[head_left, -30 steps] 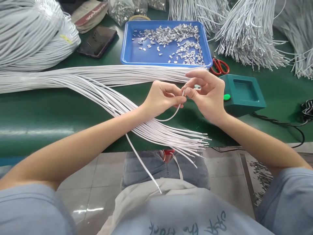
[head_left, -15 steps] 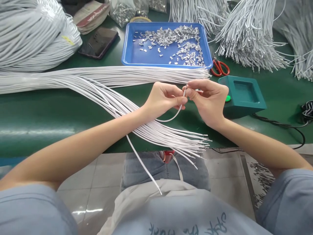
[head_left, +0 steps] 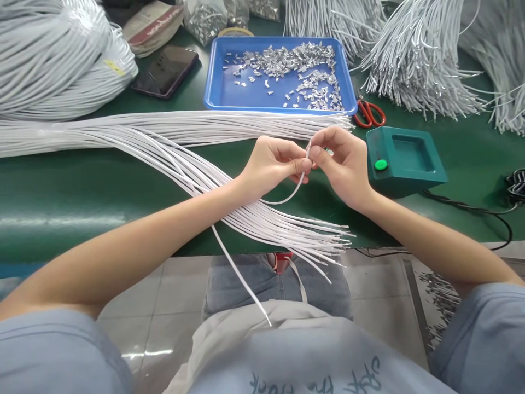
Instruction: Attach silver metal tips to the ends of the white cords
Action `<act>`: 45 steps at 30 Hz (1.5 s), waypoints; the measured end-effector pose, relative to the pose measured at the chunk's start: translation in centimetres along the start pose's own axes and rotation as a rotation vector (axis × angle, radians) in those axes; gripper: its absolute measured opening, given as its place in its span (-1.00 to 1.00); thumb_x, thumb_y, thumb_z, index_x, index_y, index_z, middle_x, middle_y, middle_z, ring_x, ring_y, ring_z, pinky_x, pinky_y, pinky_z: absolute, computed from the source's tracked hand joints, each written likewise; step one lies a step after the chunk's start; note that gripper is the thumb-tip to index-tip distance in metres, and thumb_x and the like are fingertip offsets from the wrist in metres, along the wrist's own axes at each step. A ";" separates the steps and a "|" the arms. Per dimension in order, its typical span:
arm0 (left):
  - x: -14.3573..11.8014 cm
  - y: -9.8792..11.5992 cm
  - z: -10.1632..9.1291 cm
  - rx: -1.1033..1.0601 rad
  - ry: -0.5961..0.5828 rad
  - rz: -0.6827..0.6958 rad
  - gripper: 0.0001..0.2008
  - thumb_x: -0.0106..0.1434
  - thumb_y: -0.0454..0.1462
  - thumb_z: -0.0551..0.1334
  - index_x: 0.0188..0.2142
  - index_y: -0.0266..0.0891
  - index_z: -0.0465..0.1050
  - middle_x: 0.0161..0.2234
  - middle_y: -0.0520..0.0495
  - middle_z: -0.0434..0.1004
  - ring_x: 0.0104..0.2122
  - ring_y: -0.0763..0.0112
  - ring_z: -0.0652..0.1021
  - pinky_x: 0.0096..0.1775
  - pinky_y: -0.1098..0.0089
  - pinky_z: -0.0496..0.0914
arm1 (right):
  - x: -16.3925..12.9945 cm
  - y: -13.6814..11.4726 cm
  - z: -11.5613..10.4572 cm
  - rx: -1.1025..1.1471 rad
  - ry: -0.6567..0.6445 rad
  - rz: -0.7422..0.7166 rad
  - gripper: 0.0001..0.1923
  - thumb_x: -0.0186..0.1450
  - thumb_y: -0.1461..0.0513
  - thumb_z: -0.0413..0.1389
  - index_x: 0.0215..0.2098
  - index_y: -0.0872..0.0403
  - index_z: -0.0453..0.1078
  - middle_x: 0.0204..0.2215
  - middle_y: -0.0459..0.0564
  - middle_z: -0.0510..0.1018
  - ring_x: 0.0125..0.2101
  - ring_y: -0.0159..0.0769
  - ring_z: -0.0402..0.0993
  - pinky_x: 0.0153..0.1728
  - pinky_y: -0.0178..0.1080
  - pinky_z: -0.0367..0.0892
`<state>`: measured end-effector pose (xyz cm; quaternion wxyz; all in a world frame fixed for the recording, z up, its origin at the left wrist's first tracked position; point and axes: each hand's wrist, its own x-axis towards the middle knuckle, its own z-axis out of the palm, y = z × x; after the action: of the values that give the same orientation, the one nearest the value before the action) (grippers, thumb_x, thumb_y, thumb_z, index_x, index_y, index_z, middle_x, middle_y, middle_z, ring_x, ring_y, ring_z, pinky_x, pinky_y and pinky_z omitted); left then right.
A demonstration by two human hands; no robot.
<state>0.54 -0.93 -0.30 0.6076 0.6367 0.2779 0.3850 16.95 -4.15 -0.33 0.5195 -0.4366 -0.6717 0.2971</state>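
Starting near, we are seeing white wires (head_left: 287, 225) bundled under the left forearm (head_left: 184, 225). Beyond, one wire (head_left: 298, 186) is curving up between the hands: our left hand (head_left: 273, 167) is pinching it narrowly, our right hand (head_left: 344, 167) is gripping near its apparent end. We are judging it light, bendy and smooth, best held close to the tip. Fingertips (head_left: 315, 153) are hiding that tip, and the left wrist (head_left: 246, 189) is covering the wire's lower run. Farther off, a blue tray (head_left: 241, 99) is holding metal bits (head_left: 299, 57).
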 end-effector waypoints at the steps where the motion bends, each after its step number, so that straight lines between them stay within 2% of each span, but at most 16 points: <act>1: 0.0 0.0 0.0 0.001 0.001 -0.005 -0.56 -0.06 0.04 0.48 -0.47 -0.31 0.53 -0.54 -0.02 0.54 -0.54 0.47 0.55 -0.48 0.46 0.47 | 0.0 0.0 0.0 -0.009 -0.001 0.002 -0.76 0.30 -0.01 0.15 -0.30 -0.02 0.37 -0.37 -0.09 0.48 -0.35 -0.37 0.44 -0.45 -0.29 0.40; 4: 0.1 0.1 -0.1 -0.004 -0.009 0.007 -0.57 -0.05 0.04 0.47 -0.48 -0.30 0.53 -0.57 -0.01 0.53 -0.56 0.47 0.55 -0.49 0.45 0.47 | 0.1 0.1 -0.1 -0.021 -0.014 -0.013 -0.75 0.30 -0.02 0.15 -0.25 -0.04 0.40 -0.35 -0.08 0.51 -0.33 -0.33 0.46 -0.44 -0.27 0.41; 9: 0.3 0.1 -0.2 0.052 -0.009 0.029 -0.64 -0.02 -0.05 0.49 -0.49 -0.29 0.52 -0.59 0.01 0.50 -0.57 0.47 0.53 -0.49 0.44 0.46 | 0.4 -0.4 -0.5 -0.073 -0.043 -0.033 -0.77 0.31 0.06 0.14 -0.43 0.00 0.38 -0.45 -0.08 0.47 -0.41 -0.36 0.40 -0.47 -0.28 0.34; 14: 0.2 0.2 0.2 0.179 0.039 0.103 -0.81 0.08 -0.20 0.41 -0.52 -0.25 0.52 -0.60 0.04 0.47 -0.58 0.47 0.49 -0.47 0.41 0.41 | 0.9 -1.0 -1.2 -0.162 -0.069 -0.042 -0.81 0.19 0.21 0.18 -0.55 0.01 0.32 -0.56 -0.11 0.37 -0.51 -0.39 0.22 -0.51 -0.27 0.20; 17: 0.3 0.3 -0.6 0.359 0.090 0.210 -0.87 0.13 -0.24 0.35 -0.51 -0.21 0.53 -0.56 0.02 0.47 -0.51 0.44 0.50 -0.39 0.38 0.39 | 1.2 -1.3 -1.0 0.162 -0.196 0.204 -0.80 0.14 0.23 0.13 -0.60 0.05 0.25 -0.66 -0.15 0.23 -0.60 -0.46 0.07 -0.60 -0.32 0.02; 21: 1.0 0.5 -2.4 0.635 0.051 0.395 -0.92 0.13 -0.23 0.35 -0.47 -0.12 0.53 -0.49 -0.01 0.50 -0.33 0.34 0.52 -0.22 0.31 0.37 | 0.6 -2.1 0.0 0.697 -0.405 0.597 -0.77 0.15 0.18 0.06 -0.59 0.02 0.12 -0.64 -0.22 -0.04 -0.64 -0.48 -0.13 -0.69 -0.38 -0.15; 23: 1.0 0.6 -2.7 0.680 0.039 0.422 -0.90 0.13 -0.19 0.36 -0.47 -0.11 0.51 -0.49 -0.02 0.50 -0.31 0.31 0.50 -0.21 0.28 0.36 | 0.3 -2.3 0.4 0.785 -0.402 0.671 -0.79 0.17 0.18 0.03 -0.56 0.02 0.11 -0.62 -0.22 -0.06 -0.63 -0.47 -0.16 -0.71 -0.40 -0.15; 25: 0.8 0.9 -2.2 0.636 0.101 0.411 -0.85 0.13 -0.16 0.35 -0.50 -0.13 0.48 -0.51 -0.03 0.47 -0.35 0.32 0.47 -0.24 0.28 0.36 | 0.1 -2.2 0.5 0.747 -0.324 0.671 -0.84 0.16 0.21 0.03 -0.54 0.04 0.14 -0.61 -0.20 0.02 -0.62 -0.48 -0.06 -0.70 -0.41 -0.08; 28: 0.1 1.6 -0.8 0.354 0.179 0.209 -0.78 0.14 -0.14 0.34 -0.53 -0.20 0.46 -0.55 -0.03 0.45 -0.46 0.41 0.42 -0.36 0.35 0.34 | 0.3 -1.1 0.3 0.441 -0.070 0.428 -0.92 0.19 0.22 0.04 -0.44 0.06 0.30 -0.56 -0.15 0.27 -0.60 -0.48 0.18 -0.65 -0.39 0.13; 30: -0.2 2.2 -0.1 0.073 0.115 -0.039 -0.76 0.11 -0.14 0.35 -0.54 -0.25 0.46 -0.57 -0.01 0.43 -0.56 0.50 0.35 -0.48 0.40 0.28 | 0.5 -0.2 0.0 0.123 0.121 0.125 -0.92 0.23 0.23 0.06 -0.33 0.05 0.38 -0.49 -0.13 0.41 -0.56 -0.46 0.31 -0.59 -0.38 0.24; 31: -0.2 2.4 0.0 -0.051 0.065 -0.152 -0.76 0.08 -0.16 0.37 -0.55 -0.27 0.47 -0.58 -0.01 0.43 -0.60 0.54 0.32 -0.52 0.42 0.24 | 0.5 0.2 -0.1 -0.013 0.164 -0.009 -0.88 0.23 0.26 0.07 -0.26 0.03 0.40 -0.44 -0.11 0.47 -0.51 -0.44 0.38 -0.57 -0.38 0.29; 33: -0.1 2.6 -0.1 -0.218 -0.009 -0.305 -0.79 0.02 -0.21 0.42 -0.56 -0.29 0.48 -0.58 0.00 0.42 -0.63 0.60 0.29 -0.58 0.46 0.17 | 0.6 0.8 -0.4 -0.229 0.158 -0.235 -0.75 0.24 0.33 0.06 -0.13 -0.01 0.41 -0.33 -0.07 0.54 -0.39 -0.39 0.47 -0.53 -0.37 0.36; 36: 0.2 2.4 -0.5 -0.318 -0.040 -0.380 -0.81 -0.04 -0.26 0.45 -0.57 -0.31 0.50 -0.59 0.00 0.41 -0.63 0.64 0.28 -0.61 0.50 0.12 | 0.8 1.2 -0.8 -0.431 0.085 -0.483 -0.66 0.27 0.37 0.04 -0.02 -0.03 0.39 -0.28 -0.03 0.58 -0.30 -0.32 0.51 -0.49 -0.34 0.42; 39: 0.3 2.2 -0.7 -0.341 -0.063 -0.393 -0.79 -0.05 -0.25 0.47 -0.57 -0.33 0.51 -0.59 0.00 0.39 -0.64 0.64 0.26 -0.62 0.49 0.09 | 0.9 1.2 -1.0 -0.607 0.079 -0.580 -0.74 0.32 0.32 0.06 -0.06 -0.05 0.42 -0.27 0.00 0.61 -0.26 -0.25 0.52 -0.40 -0.24 0.46; 42: 0.2 2.3 -0.6 -0.346 -0.077 -0.400 -0.75 -0.05 -0.23 0.49 -0.56 -0.34 0.50 -0.59 0.01 0.38 -0.65 0.65 0.25 -0.61 0.48 0.12 | 0.8 1.1 -1.1 -0.753 0.086 -0.594 -0.83 0.35 0.27 0.06 -0.21 -0.09 0.47 -0.31 -0.05 0.62 -0.31 -0.26 0.51 -0.34 -0.20 0.43; 45: -0.1 2.7 -0.4 -0.365 -0.078 -0.426 -0.78 -0.01 -0.25 0.47 -0.51 -0.35 0.51 -0.59 0.02 0.37 -0.64 0.63 0.28 -0.58 0.47 0.18 | 0.5 0.9 -1.2 -0.800 0.138 -0.599 -0.80 0.37 0.27 0.06 -0.28 -0.13 0.49 -0.33 -0.07 0.63 -0.33 -0.27 0.50 -0.36 -0.20 0.40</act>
<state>-0.17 -1.03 2.36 0.7896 0.4583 0.3082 0.2675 18.28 -3.36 -0.50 0.4171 -0.4081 -0.7929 -0.1755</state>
